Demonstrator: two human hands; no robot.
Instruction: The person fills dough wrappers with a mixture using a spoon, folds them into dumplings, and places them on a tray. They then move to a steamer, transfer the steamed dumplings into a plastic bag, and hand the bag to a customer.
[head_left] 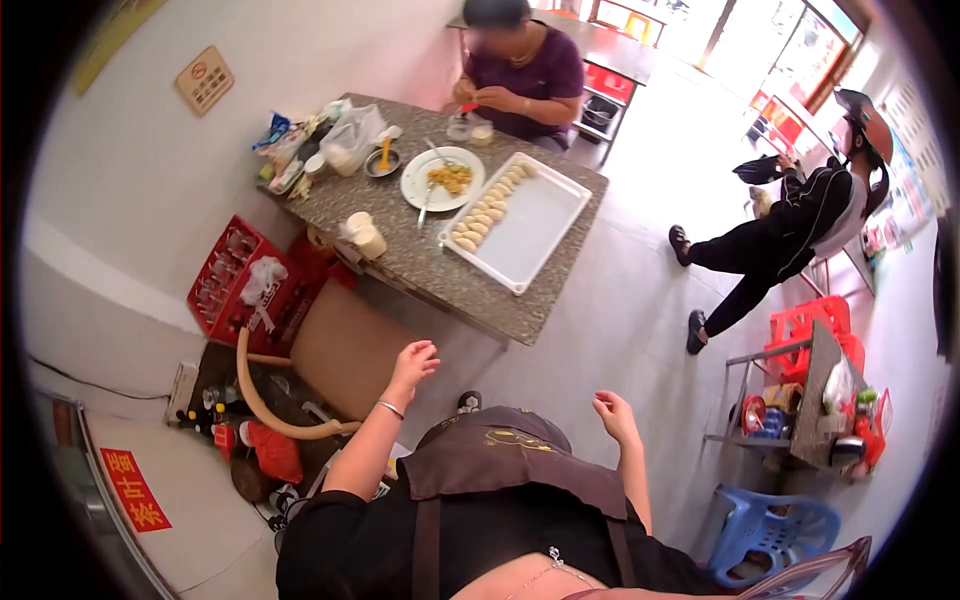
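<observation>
Far left: red sign point(134, 489) with yellow characters low on a metal edge, red bottle crate point(232, 280) against the wall, tan hose point(262, 400) curving over floor clutter beside it. Brown stool seat point(345, 345) just under the table edge, nearest to the left hand. Left hand point(412, 361) raised in mid-air above that stool, fingers loosely curled, open, holding nothing, bracelet point(390, 409) on the wrist. Speckled stone table point(490, 300) ahead, well apart from both hands; on it bags and packets point(300, 140) at the wall end, small dish point(383, 162), cup point(366, 237) near the front edge, white plate point(442, 179) with yellow filling and a spoon, white tray point(535, 225) with a row of dumplings point(490, 208) along its left side. Seated person in purple top point(530, 75) at the far end, hands busy near small containers. Right hand point(612, 414) also lifted, fingers spread a little, empty, touching nothing, over bare floor. Dark apron point(500, 455) below, between both arms. Further right: person in black point(790, 230) bending, red stools point(810, 325), metal shelf point(810, 400) with jars, blue stool point(770, 530) bottom right.
</observation>
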